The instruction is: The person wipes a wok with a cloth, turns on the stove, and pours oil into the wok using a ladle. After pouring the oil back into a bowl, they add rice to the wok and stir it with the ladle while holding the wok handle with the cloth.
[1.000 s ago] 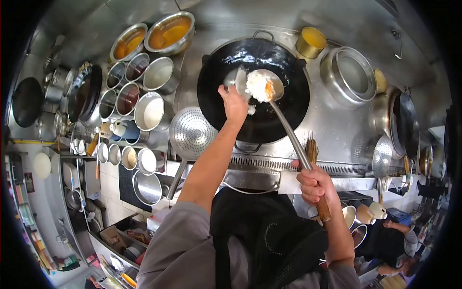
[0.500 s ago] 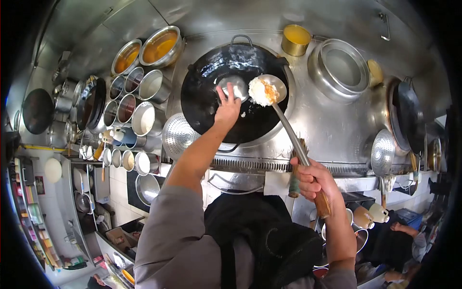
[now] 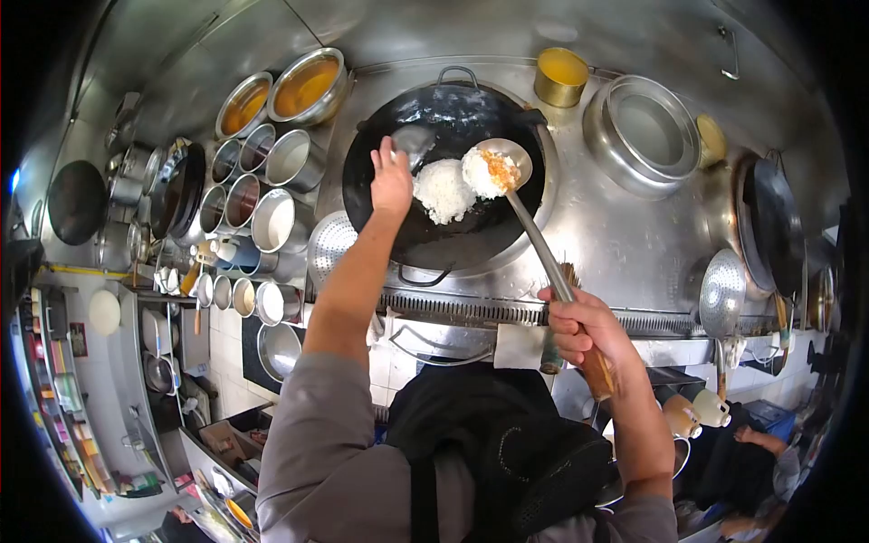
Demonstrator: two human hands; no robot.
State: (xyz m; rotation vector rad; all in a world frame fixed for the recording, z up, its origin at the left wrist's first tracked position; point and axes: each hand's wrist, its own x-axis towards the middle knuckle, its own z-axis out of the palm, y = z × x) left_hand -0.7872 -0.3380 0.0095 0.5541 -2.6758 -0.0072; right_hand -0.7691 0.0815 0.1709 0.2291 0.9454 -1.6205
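Observation:
A mound of white rice (image 3: 444,191) lies in the large black wok (image 3: 434,249). Over the wok's left part, my left hand (image 3: 391,181) holds a metal bowl (image 3: 415,145), tilted and partly hidden behind the fingers. My right hand (image 3: 580,328) is wrapped round the wooden end of a long ladle (image 3: 539,242). The ladle's round head is over the wok, just right of the mound, and carries white rice with orange bits (image 3: 491,172).
Metal pots (image 3: 273,220) and two bowls of orange liquid (image 3: 308,86) stand left of the wok. A yellow tin (image 3: 560,77) and a large steel pot (image 3: 637,136) are behind right. Perforated skimmers (image 3: 722,294) lie on both sides. Another person's arm (image 3: 765,439) shows lower right.
My left hand and the bowl have moved left and slightly up. The rice mound now shows in the wok where the bowl was. The ladle head has shifted slightly left.

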